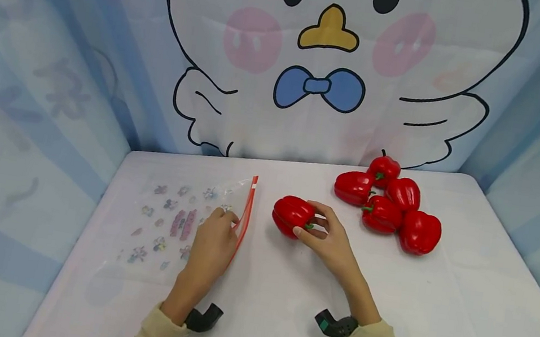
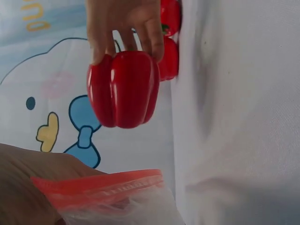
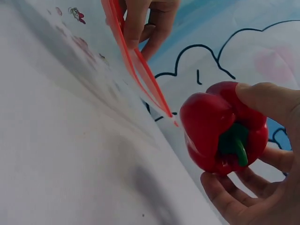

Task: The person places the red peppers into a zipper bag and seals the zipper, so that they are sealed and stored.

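Note:
A clear zip bag [image 1: 149,232] with printed flowers and a red zip edge lies on the left of the table. My left hand [image 1: 214,243] pinches the bag's red edge, and in the right wrist view the bag's mouth [image 3: 140,70] stands slightly parted. Between thumb and fingertips, my right hand [image 1: 329,242] grips a red bell pepper [image 1: 290,215] by its green-stemmed end, the other end facing the bag. In the left wrist view the held pepper [image 2: 124,89] hangs above the red zip edge [image 2: 103,183], apart from it.
Several more red bell peppers [image 1: 382,213] are clustered at the back right of the white table [image 1: 282,307]. A curtain with a cartoon bird [image 1: 316,129] hangs behind the table, and blue-and-white curtains [image 1: 24,130] flank both sides.

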Tool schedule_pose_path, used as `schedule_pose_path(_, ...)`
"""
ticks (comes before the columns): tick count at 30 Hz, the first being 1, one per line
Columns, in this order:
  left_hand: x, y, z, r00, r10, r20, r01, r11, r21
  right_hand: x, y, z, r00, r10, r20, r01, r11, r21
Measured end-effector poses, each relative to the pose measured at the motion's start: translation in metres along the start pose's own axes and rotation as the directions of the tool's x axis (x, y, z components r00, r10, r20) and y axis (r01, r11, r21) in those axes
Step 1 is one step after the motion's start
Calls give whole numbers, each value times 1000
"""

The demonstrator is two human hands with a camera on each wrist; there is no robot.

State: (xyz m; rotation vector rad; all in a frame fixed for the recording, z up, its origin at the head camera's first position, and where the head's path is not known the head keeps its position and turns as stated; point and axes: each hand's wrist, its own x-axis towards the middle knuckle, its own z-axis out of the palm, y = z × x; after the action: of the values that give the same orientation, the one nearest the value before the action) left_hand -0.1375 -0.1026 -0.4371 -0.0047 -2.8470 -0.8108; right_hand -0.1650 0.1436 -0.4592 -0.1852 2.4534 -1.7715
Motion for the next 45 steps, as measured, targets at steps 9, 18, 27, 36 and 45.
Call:
schedule_pose_path(9, -4, 6, -4, 996, 51, -71, -42, 992, 122, 11, -15, 33, 999, -31, 43, 28, 997, 66)
schedule_pose_path(18, -2, 3, -5, 981, 113, -157, -91, 985, 146, 12, -15, 50, 989, -106, 101, 103, 994, 41)
schedule_pose_path(27, -3, 1, -4, 962, 174, -210, -145, 979, 146, 11, -13, 53, 984, -129, 122, 132, 991, -18)
schedule_pose_path(36, -5, 6, 2, 920, 305, -245, -267, 947, 178, 12, -14, 57, 977, -144, 160, 156, 986, -61)
schedule_pose_path(45, -10, 10, 6, 903, 333, -271, -308, 942, 134, 11, -10, 66, 971, -206, 122, 218, 972, -88)
